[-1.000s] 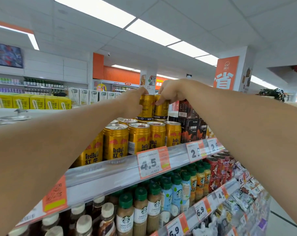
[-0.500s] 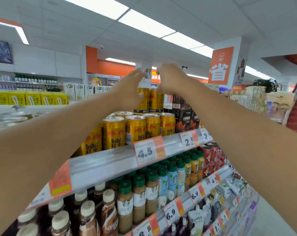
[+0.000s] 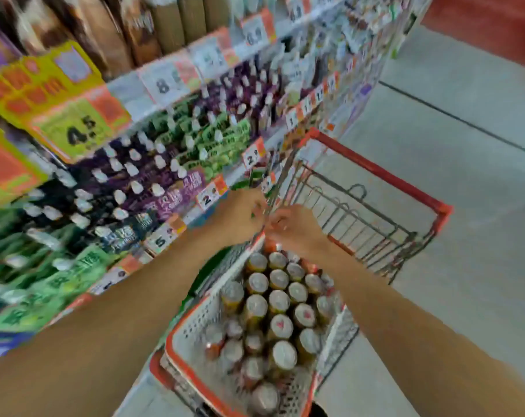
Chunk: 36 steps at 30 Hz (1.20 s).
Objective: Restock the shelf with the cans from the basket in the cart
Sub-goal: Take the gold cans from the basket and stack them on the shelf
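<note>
1. My view has swung down off the top shelf; both hands have dropped to the cart, so I'd say that pair of cans is shelved.
2. Left hand (image 3: pixel 241 213) and right hand (image 3: pixel 294 227) hover side by side. Too blurred: I cannot tell whether their fingers are spread or curled.
3. Just beneath them, nearer me, gold silver-topped cans (image 3: pixel 280 302) stand packed in the white orange-rimmed plastic basket (image 3: pixel 192 323).
4. The red-framed wire cart (image 3: pixel 384 176) stretches beyond my hands.
5. Plenty left; another pick-up looks next.
</note>
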{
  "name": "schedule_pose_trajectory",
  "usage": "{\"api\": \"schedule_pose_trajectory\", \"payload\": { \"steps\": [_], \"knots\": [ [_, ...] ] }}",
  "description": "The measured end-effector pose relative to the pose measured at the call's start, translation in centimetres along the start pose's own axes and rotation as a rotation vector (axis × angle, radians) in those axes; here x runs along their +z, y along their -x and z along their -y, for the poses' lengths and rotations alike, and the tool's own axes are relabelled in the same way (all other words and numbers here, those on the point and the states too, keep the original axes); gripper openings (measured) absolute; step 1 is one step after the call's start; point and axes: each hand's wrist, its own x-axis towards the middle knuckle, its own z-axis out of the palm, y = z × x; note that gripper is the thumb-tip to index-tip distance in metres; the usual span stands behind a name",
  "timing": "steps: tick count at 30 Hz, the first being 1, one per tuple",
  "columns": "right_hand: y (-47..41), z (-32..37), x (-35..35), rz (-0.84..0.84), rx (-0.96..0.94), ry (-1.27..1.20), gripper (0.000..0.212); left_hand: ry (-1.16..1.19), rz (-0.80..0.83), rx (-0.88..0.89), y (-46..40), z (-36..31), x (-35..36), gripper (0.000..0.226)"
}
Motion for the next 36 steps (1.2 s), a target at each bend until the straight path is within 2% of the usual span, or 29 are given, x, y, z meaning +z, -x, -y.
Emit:
{"api": "schedule_pose_trajectory", "payload": {
  "steps": [2, 4, 5, 9, 11, 13, 15, 17, 20, 22, 24, 26, 28, 30, 33, 36],
  "knots": [
    [3.8, -5.9, 5.4, 0.164, 0.119, 0.028, 0.019, 0.009, 0.141, -0.048, 2.8, 3.5, 6.4, 0.024],
    [6.1, -9.7, 8.9, 0.262, 0.256, 0.233, 0.006, -0.012, 0.247, -0.097, 5.0, 5.8, 10.0, 0.02],
    [7.2, -11.5, 10.7, 0.254, 0.337, 0.291, 0.016, -0.029, 0.292, -0.128, 6.1, 6.8, 11.7, 0.019],
    [12.1, -13.8, 15.4, 0.368, 0.434, 0.435, 0.059, -0.011, 0.429, -0.221, 9.9, 9.7, 16.7, 0.027],
    [13.8, -15.1, 17.8, 0.333, 0.493, 0.483, 0.075, -0.005, 0.48, -0.271, 11.7, 10.8, 18.8, 0.036],
    [14.7, -16.1, 19.7, 0.184, 0.524, 0.463, 0.083, 0.001, 0.484, -0.302, 13.4, 11.6, 20.1, 0.039],
    [14.9, -16.7, 21.0, 0.066, 0.53, 0.481, 0.082, 0.021, 0.468, -0.295, 14.5, 12.2, 20.7, 0.029],
    [15.0, -17.1, 21.6, 0.004, 0.54, 0.471, 0.079, 0.039, 0.456, -0.294, 15.3, 12.7, 20.9, 0.005],
    [15.1, -17.0, 21.8, -0.054, 0.557, 0.285, 0.073, 0.074, 0.445, -0.312, 15.9, 13.2, 20.5, 0.011],
    [15.3, -16.1, 20.7, -0.105, 0.561, 0.164, 0.065, 0.132, 0.45, -0.327, 15.9, 13.1, 19.5, 0.026],
    [15.2, -14.2, 17.7, -0.136, 0.542, 0.07, 0.062, 0.2, 0.45, -0.294, 15.5, 12.0, 17.5, 0.06],
    [14.9, -10.7, 13.0, -0.135, 0.512, -0.074, 0.058, 0.249, 0.467, -0.181, 14.8, 9.3, 14.1, 0.088],
    [14.2, -5.9, 7.5, -0.126, 0.44, -0.207, 0.044, 0.25, 0.503, -0.021, 14.0, 5.5, 9.8, 0.104],
    [13.4, -0.6, 2.3, -0.127, 0.295, -0.194, 0.034, 0.255, 0.45, 0.109, 13.1, 1.7, 5.6, 0.101],
    [12.3, 6.8, -4.2, -0.171, 0.062, -0.167, 0.036, 0.345, 0.24, 0.157, 11.9, -3.8, -1.3, 0.073],
    [11.9, 13.5, -10.4, -0.093, -0.175, -0.193, 0.047, 0.602, 0.251, 0.116, 11.2, -8.4, -8.5, 0.036]
  ]
}}
